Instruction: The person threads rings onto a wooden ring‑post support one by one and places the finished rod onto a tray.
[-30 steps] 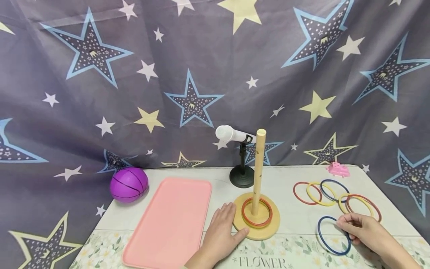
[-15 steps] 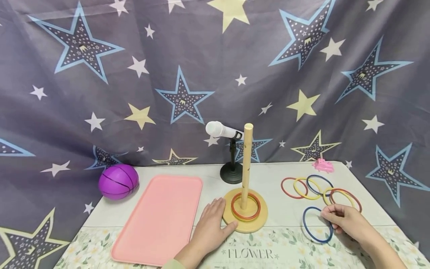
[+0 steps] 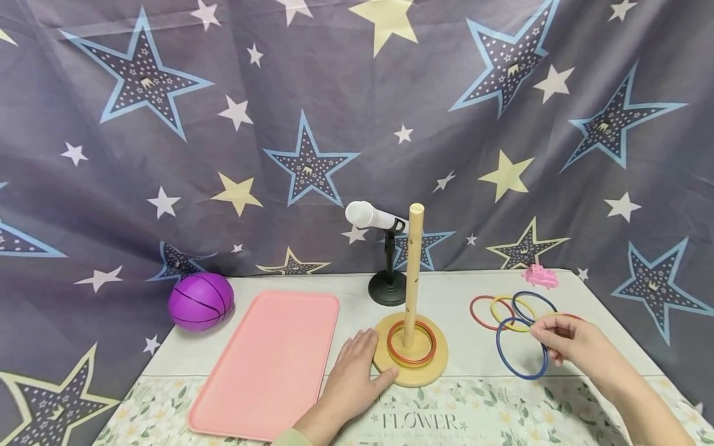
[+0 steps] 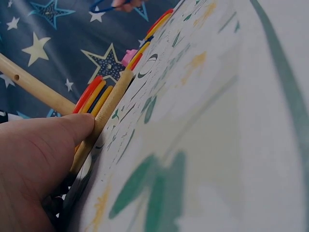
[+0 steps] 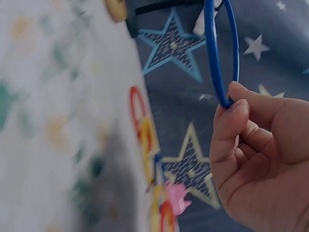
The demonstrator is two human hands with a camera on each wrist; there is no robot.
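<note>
Your right hand (image 3: 569, 342) pinches a thin blue plastic ring (image 3: 521, 348) by its rim between thumb and fingertips, holding it tilted just above the white table (image 3: 480, 353), right of the round wooden base (image 3: 409, 357). Your left hand (image 3: 351, 378) lies flat with relaxed fingers, thumb touching that base's edge, where red and yellow rings (image 3: 411, 342) circle the upright wooden peg (image 3: 413, 272).

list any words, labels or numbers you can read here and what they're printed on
"FLOWER" – printed in grey capitals on the floral front border of the table cover, just below the wooden ring stand.
No other text can be read: the star backdrop carries only tiny crown marks, and both wrist views are too blurred to show any lettering.
</note>
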